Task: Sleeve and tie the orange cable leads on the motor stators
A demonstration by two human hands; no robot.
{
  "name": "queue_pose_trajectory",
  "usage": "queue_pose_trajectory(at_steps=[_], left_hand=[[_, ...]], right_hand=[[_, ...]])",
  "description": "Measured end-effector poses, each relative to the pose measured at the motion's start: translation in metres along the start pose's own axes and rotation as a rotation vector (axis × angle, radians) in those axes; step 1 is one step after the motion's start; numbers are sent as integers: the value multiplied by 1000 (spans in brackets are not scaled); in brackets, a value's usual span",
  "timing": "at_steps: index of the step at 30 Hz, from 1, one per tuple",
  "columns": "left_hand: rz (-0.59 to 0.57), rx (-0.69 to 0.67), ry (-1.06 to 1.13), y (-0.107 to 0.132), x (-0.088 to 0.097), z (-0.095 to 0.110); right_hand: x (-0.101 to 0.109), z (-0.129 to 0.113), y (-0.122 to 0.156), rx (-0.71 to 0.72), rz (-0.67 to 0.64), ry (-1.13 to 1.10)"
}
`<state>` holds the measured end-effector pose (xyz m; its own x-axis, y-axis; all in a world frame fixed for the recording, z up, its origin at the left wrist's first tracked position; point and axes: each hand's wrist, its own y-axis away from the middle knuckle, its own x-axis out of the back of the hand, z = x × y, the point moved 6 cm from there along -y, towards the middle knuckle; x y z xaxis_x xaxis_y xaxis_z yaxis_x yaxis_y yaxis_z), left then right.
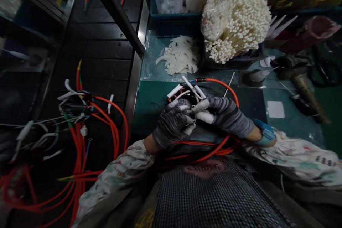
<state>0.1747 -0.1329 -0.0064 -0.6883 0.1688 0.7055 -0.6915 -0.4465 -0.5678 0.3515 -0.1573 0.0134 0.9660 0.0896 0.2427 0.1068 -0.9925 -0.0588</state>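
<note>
A dark round part (189, 97) with copper-coloured wire and white sleeves sits in front of me; it looks like a wound coil or stator, mostly hidden by my fingers. My left hand (172, 124), in a grey striped glove with white-covered fingertips, has its fingers bent around the part's near left side. Gloved the same way, my right hand (229, 114) is closed at the right side, thumb and fingers pressed together near the white sleeves (190, 87). What lies between those fingertips is too small to make out. An orange cable (223, 82) loops from the part behind my right wrist.
Behind my hands lie a pile of pale curved strips (183, 55) and a bin of white-tipped sticks (240, 25). A hammer (307, 92), scissors (324, 69) and a small bottle (259, 75) lie right. Leftward, similar parts with orange cables (78, 149) rest beyond a metal rail (133, 99).
</note>
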Motion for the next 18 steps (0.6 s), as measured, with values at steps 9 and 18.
queue_pose_trajectory(at_steps=[9,18], left_hand=[[-10,-35,-36,-2,3,1],[-34,-25,22,-3,2,1]], right_hand=[[-11,-15,15,394,-174,364],[-19,-22,47,793,-159,745]])
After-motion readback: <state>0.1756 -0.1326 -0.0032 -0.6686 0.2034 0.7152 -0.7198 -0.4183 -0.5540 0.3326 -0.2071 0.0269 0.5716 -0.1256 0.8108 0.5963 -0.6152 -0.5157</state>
